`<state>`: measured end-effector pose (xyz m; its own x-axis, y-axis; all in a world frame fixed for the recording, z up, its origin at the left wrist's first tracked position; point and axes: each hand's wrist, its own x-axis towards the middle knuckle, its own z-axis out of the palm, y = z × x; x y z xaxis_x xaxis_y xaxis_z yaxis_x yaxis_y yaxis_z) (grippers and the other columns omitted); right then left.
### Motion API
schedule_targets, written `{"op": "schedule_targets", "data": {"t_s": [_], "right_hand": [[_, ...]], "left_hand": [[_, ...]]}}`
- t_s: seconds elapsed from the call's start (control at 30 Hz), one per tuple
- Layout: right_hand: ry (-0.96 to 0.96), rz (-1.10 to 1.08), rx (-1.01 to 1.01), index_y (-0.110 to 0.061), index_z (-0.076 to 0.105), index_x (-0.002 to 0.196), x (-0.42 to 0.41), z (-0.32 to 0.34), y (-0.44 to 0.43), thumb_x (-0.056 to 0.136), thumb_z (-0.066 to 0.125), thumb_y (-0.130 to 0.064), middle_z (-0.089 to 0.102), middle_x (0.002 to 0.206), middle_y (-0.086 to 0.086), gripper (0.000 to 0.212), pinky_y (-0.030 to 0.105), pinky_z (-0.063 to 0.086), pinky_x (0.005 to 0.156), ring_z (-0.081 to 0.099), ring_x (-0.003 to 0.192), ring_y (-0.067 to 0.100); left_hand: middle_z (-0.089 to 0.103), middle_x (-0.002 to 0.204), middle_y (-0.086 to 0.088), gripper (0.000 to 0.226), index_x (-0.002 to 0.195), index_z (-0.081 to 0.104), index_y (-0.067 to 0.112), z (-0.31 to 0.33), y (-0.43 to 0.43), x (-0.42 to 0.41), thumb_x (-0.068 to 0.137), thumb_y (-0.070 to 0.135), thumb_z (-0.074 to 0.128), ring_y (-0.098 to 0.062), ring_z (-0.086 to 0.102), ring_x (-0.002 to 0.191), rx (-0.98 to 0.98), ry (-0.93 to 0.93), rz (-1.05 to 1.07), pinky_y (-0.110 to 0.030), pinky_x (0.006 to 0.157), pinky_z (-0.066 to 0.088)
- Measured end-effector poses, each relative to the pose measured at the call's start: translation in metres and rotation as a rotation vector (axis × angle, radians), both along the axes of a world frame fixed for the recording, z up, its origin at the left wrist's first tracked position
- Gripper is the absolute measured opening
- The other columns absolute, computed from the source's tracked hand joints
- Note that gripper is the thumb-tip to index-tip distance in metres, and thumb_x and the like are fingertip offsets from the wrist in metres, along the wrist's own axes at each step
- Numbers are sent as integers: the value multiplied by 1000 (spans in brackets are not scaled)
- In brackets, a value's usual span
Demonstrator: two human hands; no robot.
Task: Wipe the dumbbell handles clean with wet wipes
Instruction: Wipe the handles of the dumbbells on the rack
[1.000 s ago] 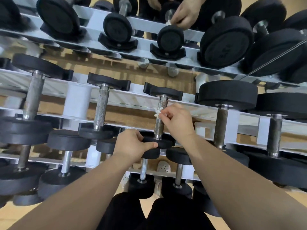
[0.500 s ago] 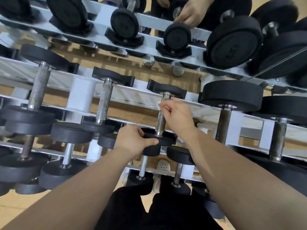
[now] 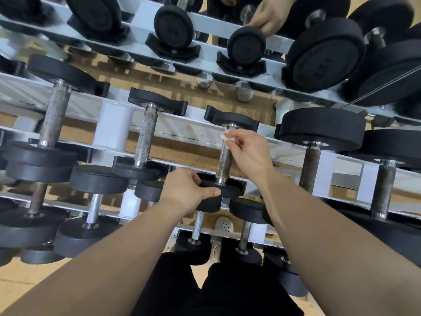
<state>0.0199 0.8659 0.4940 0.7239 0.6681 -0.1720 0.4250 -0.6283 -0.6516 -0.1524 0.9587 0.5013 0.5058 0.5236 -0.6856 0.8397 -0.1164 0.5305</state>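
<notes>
Bright, even indoor light from above; shadows soft, faint. Mild sheen on white rack rails [image 3: 182, 127]. Centre sharp: knurling on dumbbell handle [image 3: 224, 164] legible. Wide-angle bowing of rails toward edges. Forearms [image 3: 109, 272] at bottom soft, slightly smeared. Black plates [image 3: 323, 58] lose detail in corners.

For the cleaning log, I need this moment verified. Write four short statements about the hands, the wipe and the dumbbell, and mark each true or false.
1. The right hand pinches a small white wet wipe against the far end of the knurled metal dumbbell handle. True.
2. The left hand lies flat and open on the rack. False: it grips the near black round weight head of that dumbbell.
3. The dumbbell being wiped lies on the floor. False: it sits on the white metal rack.
4. Neither hand touches the larger black dumbbell just to the right. True.
</notes>
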Motion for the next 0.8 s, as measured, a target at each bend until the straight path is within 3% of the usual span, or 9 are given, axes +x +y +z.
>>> {"op": "schedule_targets", "data": {"t_s": [0.13, 0.27, 0.37, 0.47, 0.57, 0.7, 0.8], "right_hand": [[10, 123, -12, -21, 77, 97, -29, -2, -29, 92, 70, -25, 68, 79, -8, 9, 26, 52, 73, 62, 73, 7], [-48, 202, -32, -17, 74, 88, -36, -11, -32, 90, 71, -21, 65, 78, -6, 5, 30, 51, 72, 59, 72, 8], [-62, 51, 17, -19, 72, 89, -17, -8, -3, 93, 67, -24, 57, 71, -9, 8, 28, 47, 68, 53, 67, 8], [128, -113, 48, -30, 68, 92, -1, -3, 12, 94, 65, -26, 57, 75, -9, 6, 22, 44, 70, 56, 72, 8], [157, -72, 8, -32, 64, 87, -11, 1, -5, 93, 67, -25, 60, 76, -8, 10, 19, 41, 65, 56, 70, 5], [188, 39, -91, -31, 65, 83, -38, -5, -33, 89, 73, -25, 65, 75, -6, 11, 22, 44, 65, 60, 71, 8], [171, 90, -105, -30, 65, 82, -30, -6, -24, 88, 72, -26, 61, 73, -11, 10, 17, 40, 63, 57, 69, 1]], "left_hand": [[68, 83, 1, 50, 81, 63, 18, 1, 0, 2, 61, 53, 92, -16, 66, 76, 27, 7, -23, -31, 68, 57], [67, 83, 3, 48, 81, 65, 18, 0, 0, 1, 62, 53, 92, -8, 62, 73, 37, 7, -24, -23, 57, 47], [68, 82, 2, 50, 84, 65, 16, 0, -1, 0, 63, 52, 92, -12, 66, 70, 20, 3, -7, -27, 56, 54], [68, 85, 2, 50, 86, 66, 16, 2, -1, 1, 64, 53, 91, -11, 66, 72, 16, 3, -13, -23, 52, 50], [68, 83, 2, 50, 84, 65, 17, 2, -1, 0, 63, 53, 92, -13, 67, 69, 12, -1, -8, -24, 51, 51], [68, 83, 2, 49, 81, 64, 18, 0, -2, 0, 61, 53, 92, -12, 65, 73, 25, -3, -11, -28, 60, 55], [68, 83, 1, 50, 81, 64, 17, 0, -2, 0, 60, 52, 93, -14, 66, 74, 16, -13, 16, -34, 64, 60]]}}
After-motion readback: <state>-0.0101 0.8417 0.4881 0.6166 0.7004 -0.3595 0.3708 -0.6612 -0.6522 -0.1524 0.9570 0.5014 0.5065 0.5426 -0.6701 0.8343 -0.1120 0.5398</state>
